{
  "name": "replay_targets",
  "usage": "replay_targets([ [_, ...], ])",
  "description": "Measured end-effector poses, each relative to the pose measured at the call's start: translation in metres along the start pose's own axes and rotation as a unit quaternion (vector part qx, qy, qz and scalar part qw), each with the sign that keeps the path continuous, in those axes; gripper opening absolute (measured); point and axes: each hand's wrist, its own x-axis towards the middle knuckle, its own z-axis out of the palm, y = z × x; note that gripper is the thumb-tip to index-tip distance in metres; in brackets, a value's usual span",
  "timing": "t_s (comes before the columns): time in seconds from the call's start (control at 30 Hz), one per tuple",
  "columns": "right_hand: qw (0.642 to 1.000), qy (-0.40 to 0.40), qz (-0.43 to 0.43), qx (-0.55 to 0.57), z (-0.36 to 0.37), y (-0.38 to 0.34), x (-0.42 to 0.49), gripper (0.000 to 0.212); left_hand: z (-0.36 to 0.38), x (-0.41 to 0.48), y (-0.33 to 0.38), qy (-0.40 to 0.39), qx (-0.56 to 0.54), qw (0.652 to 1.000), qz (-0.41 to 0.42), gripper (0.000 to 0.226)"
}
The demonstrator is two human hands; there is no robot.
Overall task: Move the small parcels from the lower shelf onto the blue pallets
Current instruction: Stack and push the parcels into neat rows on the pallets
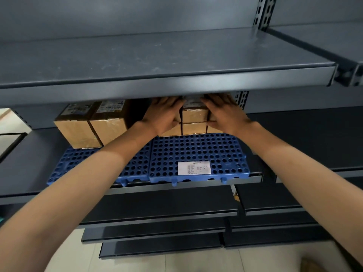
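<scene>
Two blue perforated pallets (196, 152) lie side by side on a dark shelf. A stack of small brown parcels (194, 120) stands at the back of the right pallet. My left hand (163, 114) presses the stack's left side and my right hand (224, 112) presses its right side, both around the upper small parcel (194, 114). Two larger brown parcels (92, 126) with printed labels stand on the back of the left pallet. The tops of the parcels are hidden under the shelf above.
A wide grey shelf (157, 79) overhangs just above my hands. A white paper label (194, 167) lies on the right pallet near its front edge. Several dark lower shelves (161, 207) step out below, over a pale tiled floor (196, 262).
</scene>
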Motion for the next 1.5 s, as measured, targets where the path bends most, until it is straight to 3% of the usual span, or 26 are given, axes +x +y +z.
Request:
replay_targets([
  [0.1,1.0,-0.015,0.008,0.02,0.002,0.004,-0.003,0.087,0.0,0.006,0.004,-0.028,-0.007,1.0,0.008,0.093],
  [0.3,0.999,-0.002,0.011,0.036,0.005,0.0,0.0,0.079,0.006,0.011,0.007,-0.049,-0.057,0.997,-0.019,0.096],
  [1.07,0.999,0.026,-0.003,0.032,0.001,-0.001,-0.003,0.08,0.006,0.01,0.004,-0.032,-0.004,0.999,0.006,0.1],
  [1.5,0.999,0.03,-0.011,0.037,-0.009,-0.014,-0.005,0.082,-0.012,0.001,0.016,-0.003,-0.026,0.999,0.019,0.097],
])
